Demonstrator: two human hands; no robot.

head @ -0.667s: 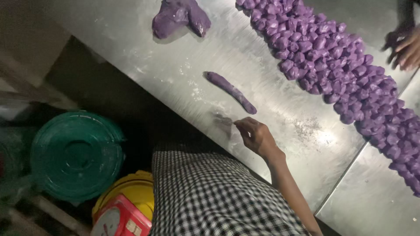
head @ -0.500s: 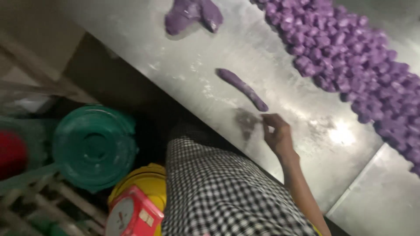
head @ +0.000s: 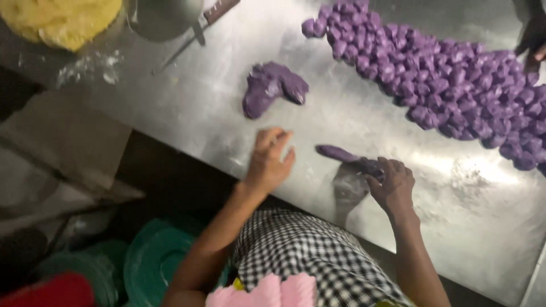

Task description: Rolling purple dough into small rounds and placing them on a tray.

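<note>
A short purple dough rope lies on the steel table. My right hand curls its fingers over the rope's right end. Just left of the rope, my left hand rests flat on the table with its fingers spread and holds nothing. Beyond the left hand sits a lump of purple dough. A long heap of several small purple dough pieces runs across the table's far right.
Yellow dough, a metal bowl and a knife lie at the far left. Another person's hand shows at the top right. Green round lids and a red object sit below the table edge.
The view has swung left and closer. My left hand has come onto the table. My right hand moved from the bare steel onto the end of the dough rope.
</note>
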